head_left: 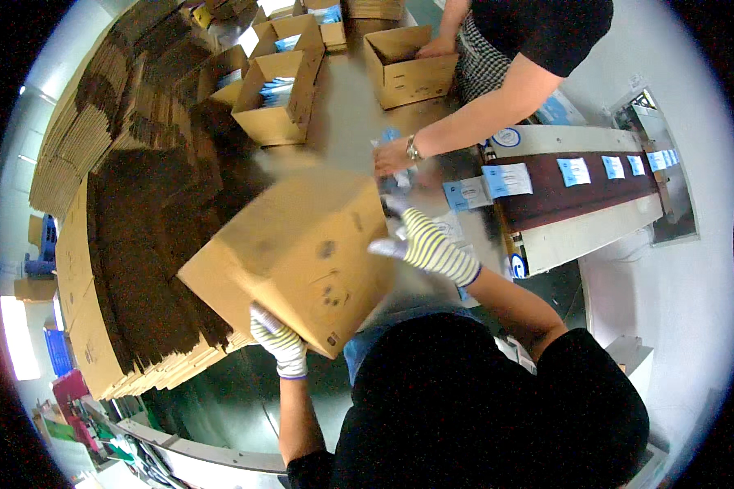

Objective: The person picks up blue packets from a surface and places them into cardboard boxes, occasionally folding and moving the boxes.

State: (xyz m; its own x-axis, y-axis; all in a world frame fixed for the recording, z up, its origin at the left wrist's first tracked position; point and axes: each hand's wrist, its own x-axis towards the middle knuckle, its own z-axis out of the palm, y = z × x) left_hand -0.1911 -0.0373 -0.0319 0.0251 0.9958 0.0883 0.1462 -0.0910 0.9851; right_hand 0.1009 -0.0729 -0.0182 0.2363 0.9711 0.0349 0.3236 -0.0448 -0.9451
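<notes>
A brown cardboard box [302, 253] hangs tilted in front of me, blurred by motion. My left hand [279, 342], in a striped white glove, grips its lower near edge. At the box's right side is my right hand [431, 244], gloved alike, with the thumb against the side and the fingers by its far corner. Whether anything lies inside the box cannot be seen. Just beyond it, a co-worker's hand [393, 156] with a wristwatch is over blue-and-white packets on the table. That person's other hand [437, 49] reaches to an open carton [408, 77].
Flattened cardboard [130, 244] is stacked high at the left. Open cartons [277, 98] holding blue-and-white packets stand at the far side of the table [342, 122]. A dark conveyor belt [571, 200] at the right carries several flat packets [507, 179] toward the table.
</notes>
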